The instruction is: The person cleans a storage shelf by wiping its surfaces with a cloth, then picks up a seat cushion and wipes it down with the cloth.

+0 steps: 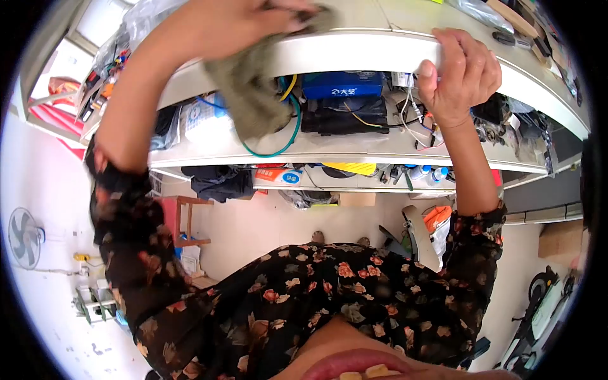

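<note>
An olive-green cloth (253,95) is bunched in my left hand (253,22), which is smeared by motion above the top shelf's front edge. The cloth hangs down over the white front edge (361,50) and in front of the shelf below. On the right, my right hand (465,76) grips that same edge, fingers over the top and thumb against the front face. A blue box (342,84) sits on the shelf below, between my hands, with a dark flat package (345,116) in front of it.
A teal cable loop (292,130) and loose wires (411,114) lie on the second shelf. Lower down are an orange-and-white box (278,176) and small bottles (437,175). A wooden stool (190,218) stands at left; a wall fan (26,237) is farther left.
</note>
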`<state>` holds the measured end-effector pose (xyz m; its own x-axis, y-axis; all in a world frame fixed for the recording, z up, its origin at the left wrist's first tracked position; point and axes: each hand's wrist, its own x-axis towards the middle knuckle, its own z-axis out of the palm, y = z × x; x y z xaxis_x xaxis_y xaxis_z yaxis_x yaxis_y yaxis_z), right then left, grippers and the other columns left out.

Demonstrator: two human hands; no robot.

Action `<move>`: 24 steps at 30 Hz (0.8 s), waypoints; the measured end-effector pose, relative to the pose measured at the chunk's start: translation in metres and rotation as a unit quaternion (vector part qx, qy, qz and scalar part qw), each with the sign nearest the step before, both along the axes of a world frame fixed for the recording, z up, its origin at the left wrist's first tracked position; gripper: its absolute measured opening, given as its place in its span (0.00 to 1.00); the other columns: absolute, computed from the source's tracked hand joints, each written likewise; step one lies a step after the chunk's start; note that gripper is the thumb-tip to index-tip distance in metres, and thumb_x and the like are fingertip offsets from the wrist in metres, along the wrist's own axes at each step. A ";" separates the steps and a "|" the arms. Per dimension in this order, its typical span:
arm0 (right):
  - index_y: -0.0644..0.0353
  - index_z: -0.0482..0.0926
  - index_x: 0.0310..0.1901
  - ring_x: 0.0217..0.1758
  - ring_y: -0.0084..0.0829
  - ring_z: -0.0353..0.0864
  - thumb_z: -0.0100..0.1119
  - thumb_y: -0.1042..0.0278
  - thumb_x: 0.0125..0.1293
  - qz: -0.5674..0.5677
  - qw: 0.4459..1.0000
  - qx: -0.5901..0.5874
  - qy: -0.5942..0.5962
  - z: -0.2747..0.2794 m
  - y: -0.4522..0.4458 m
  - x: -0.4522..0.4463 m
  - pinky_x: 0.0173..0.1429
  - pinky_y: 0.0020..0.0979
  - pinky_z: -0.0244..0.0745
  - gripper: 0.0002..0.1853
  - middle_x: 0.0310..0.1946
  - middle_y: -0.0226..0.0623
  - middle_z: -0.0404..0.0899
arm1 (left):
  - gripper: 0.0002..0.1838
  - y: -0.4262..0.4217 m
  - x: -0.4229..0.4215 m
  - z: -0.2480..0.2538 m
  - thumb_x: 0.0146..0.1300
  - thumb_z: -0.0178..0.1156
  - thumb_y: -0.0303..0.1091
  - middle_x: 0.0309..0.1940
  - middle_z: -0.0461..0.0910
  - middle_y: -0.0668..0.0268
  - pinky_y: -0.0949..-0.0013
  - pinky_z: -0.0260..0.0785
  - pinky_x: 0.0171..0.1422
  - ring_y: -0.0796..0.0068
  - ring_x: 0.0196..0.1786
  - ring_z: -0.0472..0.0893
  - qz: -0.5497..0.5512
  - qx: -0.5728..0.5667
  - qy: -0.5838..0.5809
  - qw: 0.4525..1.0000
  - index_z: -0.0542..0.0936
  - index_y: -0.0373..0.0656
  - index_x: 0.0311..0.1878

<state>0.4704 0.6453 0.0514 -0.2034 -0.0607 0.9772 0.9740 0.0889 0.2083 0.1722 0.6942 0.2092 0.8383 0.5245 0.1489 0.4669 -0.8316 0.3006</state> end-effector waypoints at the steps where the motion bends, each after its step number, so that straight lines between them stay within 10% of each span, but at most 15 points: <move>1: 0.45 0.85 0.47 0.51 0.29 0.76 0.45 0.44 0.74 0.003 1.000 0.003 -0.007 0.000 0.002 0.003 0.63 0.38 0.61 0.20 0.46 0.25 0.81 | 0.12 -0.001 0.021 0.003 0.62 0.60 0.23 0.40 0.77 0.57 0.64 0.69 0.48 0.62 0.42 0.77 -0.049 0.023 0.000 0.999 0.82 0.33 0.48; 8: 0.47 0.83 0.52 0.52 0.31 0.76 0.48 0.45 0.75 -0.014 0.998 -0.046 -0.042 0.002 -0.008 0.012 0.63 0.38 0.63 0.20 0.49 0.27 0.80 | 0.08 -0.029 0.025 0.008 0.64 0.58 0.27 0.37 0.78 0.55 0.57 0.71 0.47 0.56 0.41 0.78 -0.044 0.180 0.051 0.981 0.82 0.36 0.43; 16: 0.51 0.84 0.52 0.53 0.34 0.74 0.47 0.46 0.75 -0.010 0.997 -0.075 -0.034 0.009 -0.016 0.007 0.62 0.38 0.61 0.21 0.48 0.30 0.80 | 0.14 -0.047 -0.118 0.010 0.63 0.61 0.18 0.43 0.77 0.61 0.70 0.70 0.49 0.70 0.40 0.77 0.128 0.120 0.048 0.983 0.81 0.32 0.52; 24: 0.49 0.85 0.47 0.50 0.32 0.75 0.43 0.44 0.75 0.003 1.000 -0.006 -0.014 0.009 -0.003 -0.003 0.61 0.36 0.60 0.23 0.44 0.28 0.81 | 0.11 -0.021 -0.071 0.022 0.65 0.61 0.21 0.45 0.76 0.61 0.70 0.68 0.49 0.70 0.42 0.75 0.031 0.022 0.036 0.999 0.78 0.31 0.50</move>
